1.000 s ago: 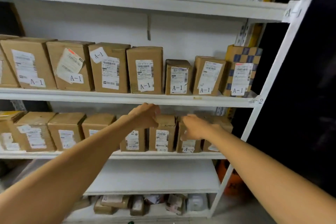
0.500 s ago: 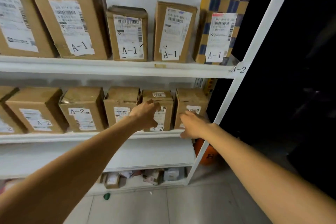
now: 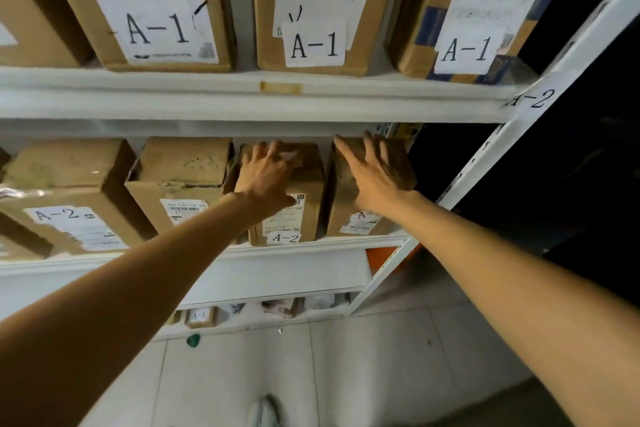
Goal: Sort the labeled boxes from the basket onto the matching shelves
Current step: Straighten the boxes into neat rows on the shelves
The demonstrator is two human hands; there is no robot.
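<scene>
1. Closest in, two bare forearms come up from the bottom corners toward the rack. Under them are pale floor tiles, with a small green thing [image 3: 193, 340] lying near the rack's foot.
2. On the lowest shelf there's a little box marked A-1 [image 3: 199, 317] by the front edge. The stuff next to it is too blurry to call.
3. Then the A-2 shelf [image 3: 329, 248]. The left hand [image 3: 268, 177] lies on top of the A-2 box [image 3: 310, 191], fingers spread and loose and the thumb down the front face, not really clamping anything.
4. Just to its right, the right hand [image 3: 375, 173] lies flat on the end box [image 3: 337, 211], fingers straight and fanned out. That box sits at the shelf's right end, by the white upright, with a narrow gap to its neighbour.
5. Further left on the same shelf are a plain-topped box [image 3: 180, 177] and a bigger A-2 labelled box [image 3: 69, 201].
6. The paper tag [image 3: 531, 99] on the upright reads A-2.
7. Farthest up, the top shelf [image 3: 207, 94] has three A-1 boxes [image 3: 311, 3] lined up along its front edge.
</scene>
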